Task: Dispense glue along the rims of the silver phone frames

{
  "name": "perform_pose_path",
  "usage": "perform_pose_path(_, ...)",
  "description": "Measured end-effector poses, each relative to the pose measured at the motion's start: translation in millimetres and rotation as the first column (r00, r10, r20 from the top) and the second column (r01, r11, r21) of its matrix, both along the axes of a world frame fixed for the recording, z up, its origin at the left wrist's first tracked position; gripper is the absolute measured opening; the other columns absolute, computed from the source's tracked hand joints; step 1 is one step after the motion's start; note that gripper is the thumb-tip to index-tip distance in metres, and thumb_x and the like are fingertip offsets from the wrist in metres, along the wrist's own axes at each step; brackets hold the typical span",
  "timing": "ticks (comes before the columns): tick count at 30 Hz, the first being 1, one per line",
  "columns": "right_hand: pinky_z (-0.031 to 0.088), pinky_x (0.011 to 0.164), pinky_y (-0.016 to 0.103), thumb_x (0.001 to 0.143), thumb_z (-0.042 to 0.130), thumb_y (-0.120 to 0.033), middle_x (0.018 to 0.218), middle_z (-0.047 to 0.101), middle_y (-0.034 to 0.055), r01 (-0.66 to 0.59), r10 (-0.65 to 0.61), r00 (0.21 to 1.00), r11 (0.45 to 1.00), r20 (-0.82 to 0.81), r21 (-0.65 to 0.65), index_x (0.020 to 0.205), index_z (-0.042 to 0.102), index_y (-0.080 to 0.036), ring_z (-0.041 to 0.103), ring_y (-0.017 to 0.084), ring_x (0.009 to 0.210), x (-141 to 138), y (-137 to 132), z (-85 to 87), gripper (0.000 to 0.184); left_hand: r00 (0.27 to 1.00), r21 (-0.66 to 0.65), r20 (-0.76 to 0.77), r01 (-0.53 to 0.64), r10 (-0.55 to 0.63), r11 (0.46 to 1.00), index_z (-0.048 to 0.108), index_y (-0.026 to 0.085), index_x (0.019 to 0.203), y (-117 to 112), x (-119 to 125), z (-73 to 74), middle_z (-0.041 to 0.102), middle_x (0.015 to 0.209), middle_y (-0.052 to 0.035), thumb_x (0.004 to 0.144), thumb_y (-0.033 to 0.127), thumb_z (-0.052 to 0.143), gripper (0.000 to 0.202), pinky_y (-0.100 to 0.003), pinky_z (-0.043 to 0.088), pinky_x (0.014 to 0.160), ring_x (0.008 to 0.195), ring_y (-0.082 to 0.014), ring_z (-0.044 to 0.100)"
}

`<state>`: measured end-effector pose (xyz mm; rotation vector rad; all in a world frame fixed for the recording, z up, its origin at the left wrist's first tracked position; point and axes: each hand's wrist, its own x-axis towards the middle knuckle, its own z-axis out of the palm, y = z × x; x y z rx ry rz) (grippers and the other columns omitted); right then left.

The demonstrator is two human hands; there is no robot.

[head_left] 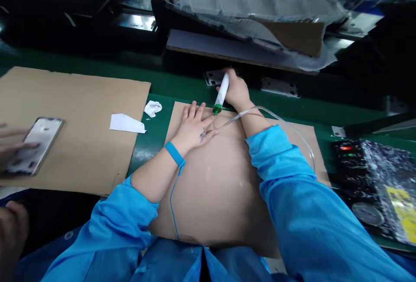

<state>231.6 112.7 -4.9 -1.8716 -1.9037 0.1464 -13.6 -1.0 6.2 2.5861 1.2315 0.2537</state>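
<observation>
My left hand (pixel 198 128) lies flat on a brown cardboard sheet (pixel 208 195), fingers spread, holding nothing. A blue wrist strap (pixel 174 154) with a thin cord is on that wrist. Farther forward, my right hand (pixel 236 91) is closed around a white dispensing syringe (pixel 222 90). Its green tip (pixel 217 109) points down toward me, near my left fingers. A clear tube (pixel 276 113) arcs over my right forearm. Beside the right fingers a phone frame (pixel 213 77) lies on the green bench; whether they touch it is hidden. A second phone frame (pixel 280 87) lies to the right.
On the left, another person's hand (pixel 16 139) touches a phone frame (pixel 40 145) on another cardboard sheet (pixel 87 160). White paper scraps (pixel 127 123) lie between. A compartment tray (pixel 240 0) stands on a raised shelf ahead. A dispenser box (pixel 370 186) with a gauge sits at right.
</observation>
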Motion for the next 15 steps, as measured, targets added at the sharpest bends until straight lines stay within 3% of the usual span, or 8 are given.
perform_pose_path(4,0.052,0.121,0.069,0.092,0.079,-0.053,0.150,0.073,0.0236,-0.104,0.100,0.992,0.994,0.075,0.046,0.165,0.051,-0.020,0.067,0.051,0.140,40,-22,-2.0,0.085,1.000,-0.019,-0.015,-0.015,0.014,1.000,0.070,0.025,0.163,-2,1,3.4,0.033,0.190,-0.0207,0.110,0.060,0.070,0.064,-0.072,0.015,0.147,0.179,-0.0541,0.020)
perform_pose_path(8,0.050,0.125,0.065,0.080,0.091,-0.061,0.160,0.067,0.0284,-0.255,0.256,0.967,0.966,-0.012,0.038,0.161,0.054,-0.016,0.065,0.050,0.147,74,-14,-2.0,0.100,1.000,0.012,0.005,-0.029,0.029,1.000,0.064,0.031,0.168,-4,2,2.6,0.037,0.189,-0.0181,0.110,0.061,0.070,0.066,-0.072,0.017,0.146,0.178,-0.0536,0.023)
perform_pose_path(12,0.059,0.114,0.062,0.066,0.101,-0.063,0.153,0.074,0.0255,-0.349,0.348,0.937,0.936,-0.026,-0.054,0.162,0.057,-0.016,0.074,0.052,0.134,63,12,4.1,0.115,1.000,0.007,-0.009,-0.022,0.022,1.000,0.065,0.030,0.168,-3,0,-0.5,0.037,0.188,-0.0181,0.110,0.062,0.069,0.067,-0.072,0.019,0.146,0.178,-0.0528,0.025)
perform_pose_path(15,0.062,0.106,0.060,0.066,0.100,-0.063,0.149,0.077,0.0220,-0.389,0.393,0.920,0.908,-0.006,-0.157,0.166,0.057,-0.019,0.078,0.052,0.124,47,24,8.5,0.117,1.000,0.018,-0.010,-0.014,0.014,1.000,0.063,0.032,0.169,-3,-2,-3.1,0.036,0.189,-0.0177,0.110,0.066,0.066,0.068,-0.074,0.019,0.145,0.178,-0.0528,0.024)
